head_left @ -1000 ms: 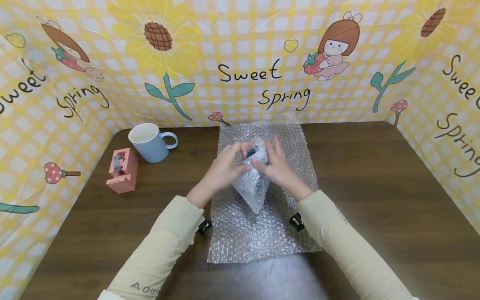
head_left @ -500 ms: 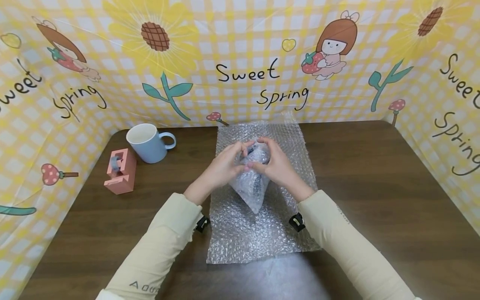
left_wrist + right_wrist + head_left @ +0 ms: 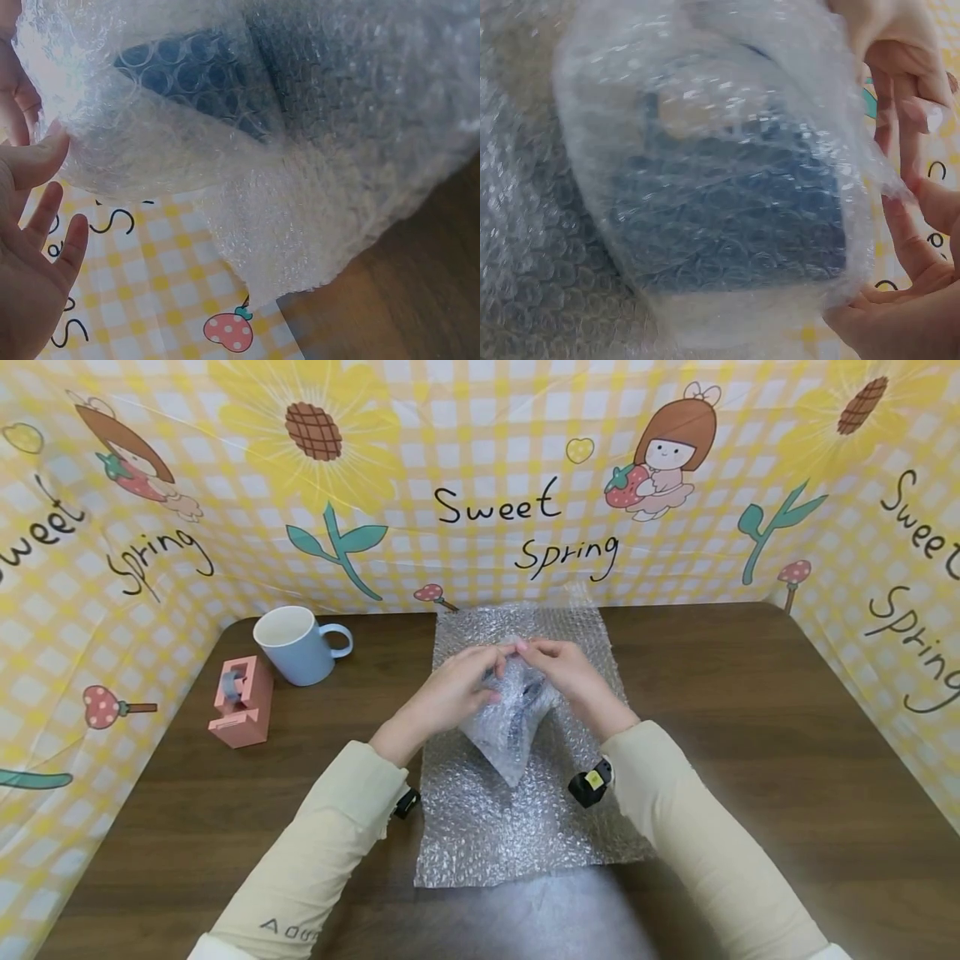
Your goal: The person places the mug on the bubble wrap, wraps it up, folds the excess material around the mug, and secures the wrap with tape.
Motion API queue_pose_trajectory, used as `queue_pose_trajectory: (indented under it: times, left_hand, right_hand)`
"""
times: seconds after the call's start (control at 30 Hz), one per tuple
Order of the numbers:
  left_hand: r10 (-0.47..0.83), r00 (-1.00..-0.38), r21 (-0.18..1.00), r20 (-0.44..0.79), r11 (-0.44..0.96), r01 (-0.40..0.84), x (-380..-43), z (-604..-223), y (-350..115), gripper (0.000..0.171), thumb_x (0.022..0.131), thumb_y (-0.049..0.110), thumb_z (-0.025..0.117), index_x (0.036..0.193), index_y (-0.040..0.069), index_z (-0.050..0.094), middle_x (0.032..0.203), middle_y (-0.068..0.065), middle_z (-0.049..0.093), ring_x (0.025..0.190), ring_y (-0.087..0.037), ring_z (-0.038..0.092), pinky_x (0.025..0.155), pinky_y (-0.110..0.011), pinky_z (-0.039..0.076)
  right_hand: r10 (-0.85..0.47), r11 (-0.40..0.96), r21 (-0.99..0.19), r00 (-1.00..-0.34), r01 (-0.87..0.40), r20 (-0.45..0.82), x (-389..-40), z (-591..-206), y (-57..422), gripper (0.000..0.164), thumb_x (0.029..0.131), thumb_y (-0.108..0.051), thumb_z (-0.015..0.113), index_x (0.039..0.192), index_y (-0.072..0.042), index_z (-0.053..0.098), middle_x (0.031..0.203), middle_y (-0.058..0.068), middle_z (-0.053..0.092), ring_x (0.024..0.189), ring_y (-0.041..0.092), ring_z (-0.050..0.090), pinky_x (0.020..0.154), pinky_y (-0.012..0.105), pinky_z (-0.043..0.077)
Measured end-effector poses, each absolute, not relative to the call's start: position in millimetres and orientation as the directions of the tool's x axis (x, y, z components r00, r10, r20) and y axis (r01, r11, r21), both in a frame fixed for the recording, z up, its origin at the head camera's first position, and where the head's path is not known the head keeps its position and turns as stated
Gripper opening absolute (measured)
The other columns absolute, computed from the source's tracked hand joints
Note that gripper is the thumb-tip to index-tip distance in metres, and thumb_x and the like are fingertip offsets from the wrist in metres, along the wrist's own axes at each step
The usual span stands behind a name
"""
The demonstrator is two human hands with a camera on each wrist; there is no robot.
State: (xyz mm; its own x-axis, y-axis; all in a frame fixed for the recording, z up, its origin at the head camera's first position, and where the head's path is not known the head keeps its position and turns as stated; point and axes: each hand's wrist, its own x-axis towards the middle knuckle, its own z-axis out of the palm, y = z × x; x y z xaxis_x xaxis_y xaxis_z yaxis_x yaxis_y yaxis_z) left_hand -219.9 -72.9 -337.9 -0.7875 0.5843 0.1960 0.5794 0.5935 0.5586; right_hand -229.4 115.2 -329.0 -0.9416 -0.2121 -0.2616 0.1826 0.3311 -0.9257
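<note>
One pink tape dispenser (image 3: 251, 727) and one light-blue mug (image 3: 292, 647), left of the bubble-wrap sheet (image 3: 487, 860); left hand (image 3: 457, 685), above the sheet, thumb and bent fingers loosely round the bubble-wrapped bundle (image 3: 504, 739) over the sheet's middle; right hand (image 3: 576, 677), above the sheet, thumb and finger pinching the bundle's edge. Wrapping judged partly done: contents mostly covered, edge left to secure. Wrist views reveal a dark-blue item (image 3: 735, 225) inside, indistinct from the head.
</note>
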Motion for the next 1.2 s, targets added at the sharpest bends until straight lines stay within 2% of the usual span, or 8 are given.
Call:
queue_pose_trajectory:
  times: [0.27, 0.4, 0.5, 0.67, 0.8, 0.9, 0.97, 1.2]
  left_hand:
    - [0.565, -0.803, 0.525, 0.188, 0.633, 0.569, -218.7, -336.0, -72.4, 0.025, 0.082, 0.007, 0.072, 0.092, 0.009, 0.049, 0.148, -0.003, 0.045, 0.133, -0.028, 0.046, 0.102, -0.045, 0.043]
    - [0.572, -0.793, 0.481, 0.21, 0.646, 0.593, -218.9, -336.1, -72.7, 0.046, 0.082, 0.009, 0.072, 0.124, 0.01, 0.054, 0.12, -0.003, 0.062, 0.112, -0.023, 0.056, 0.095, -0.042, 0.045]
    - [0.595, -0.769, 0.443, 0.232, 0.639, 0.629, -219.3, -336.3, -72.5, 0.068, 0.082, 0.008, 0.072, 0.143, 0.009, 0.041, 0.096, -0.002, 0.057, 0.097, -0.02, 0.055, 0.088, -0.039, 0.046]
    - [0.616, -0.742, 0.406, 0.265, 0.627, 0.665, -219.9, -336.5, -71.4, 0.059, 0.081, 0.006, 0.073, 0.134, 0.006, 0.049, 0.094, -0.002, 0.057, 0.1, -0.019, 0.056, 0.089, -0.038, 0.047]
    - [0.615, -0.747, 0.404, 0.252, 0.634, 0.659, -220.0, -334.6, -69.3, 0.03, 0.082, 0.007, 0.073, 0.106, 0.008, 0.055, 0.108, -0.005, 0.061, 0.111, -0.021, 0.057, 0.089, -0.039, 0.047]
    - [0.591, -0.778, 0.41, 0.214, 0.669, 0.62, -218.4, -332.5, -69.4, 0.024, 0.082, 0.011, 0.073, 0.094, 0.011, 0.051, 0.131, -0.006, 0.057, 0.122, -0.026, 0.053, 0.093, -0.043, 0.047]
    - [0.56, -0.806, 0.416, 0.191, 0.697, 0.584, -217.2, -331.0, -70.0, 0.025, 0.082, 0.014, 0.073, 0.095, 0.012, 0.052, 0.133, -0.007, 0.055, 0.12, -0.028, 0.053, 0.092, -0.044, 0.048]
    - [0.485, -0.866, 0.425, 0.118, 0.764, 0.486, -214.6, -326.9, -68.2, 0.029, 0.082, 0.019, 0.074, 0.101, 0.01, 0.055, 0.103, -0.005, 0.059, 0.095, -0.021, 0.055, 0.081, -0.035, 0.048]
  right_hand:
    - [-0.196, 0.297, -0.936, -0.948, 0.188, -0.252, -229.3, -326.7, 117.4, 0.042, 0.1, -0.03, 0.048, 0.13, -0.001, 0.055, 0.146, 0.012, 0.046, 0.141, 0.029, 0.033, 0.118, 0.052, 0.021]
    - [-0.169, 0.278, -0.942, -0.955, 0.19, -0.243, -229.1, -327.8, 117.7, 0.04, 0.1, -0.028, 0.048, 0.13, -0.002, 0.056, 0.146, 0.012, 0.047, 0.141, 0.029, 0.033, 0.118, 0.052, 0.02]
    - [-0.168, 0.265, -0.943, -0.953, 0.203, -0.252, -228.3, -327.6, 118.2, 0.043, 0.099, -0.032, 0.05, 0.131, -0.004, 0.056, 0.147, 0.01, 0.045, 0.143, 0.029, 0.029, 0.118, 0.053, 0.018]
    - [-0.164, 0.234, -0.948, -0.952, 0.217, -0.259, -228.3, -327.6, 116.4, 0.04, 0.097, -0.034, 0.055, 0.125, -0.005, 0.059, 0.145, 0.009, 0.046, 0.141, 0.028, 0.031, 0.118, 0.053, 0.019]
    - [-0.154, 0.203, -0.956, -0.957, 0.214, -0.246, -229.5, -328.1, 114.9, 0.026, 0.096, -0.029, 0.056, 0.11, -0.007, 0.06, 0.138, 0.01, 0.05, 0.135, 0.027, 0.037, 0.116, 0.051, 0.022]
    - [-0.153, 0.185, -0.962, -0.961, 0.201, -0.23, -229.8, -328.2, 115.5, 0.014, 0.097, -0.025, 0.053, 0.099, -0.012, 0.057, 0.132, 0.009, 0.05, 0.131, 0.028, 0.039, 0.114, 0.052, 0.023]
    - [-0.157, 0.175, -0.966, -0.963, 0.19, -0.218, -230.3, -328.7, 116.8, 0.011, 0.098, -0.023, 0.051, 0.096, -0.013, 0.055, 0.129, 0.01, 0.05, 0.129, 0.029, 0.039, 0.114, 0.051, 0.024]
    - [-0.156, 0.164, -0.97, -0.966, 0.181, -0.207, -230.6, -330.7, 119.3, 0.025, 0.099, -0.021, 0.045, 0.112, -0.001, 0.054, 0.135, 0.016, 0.047, 0.132, 0.03, 0.039, 0.115, 0.046, 0.026]
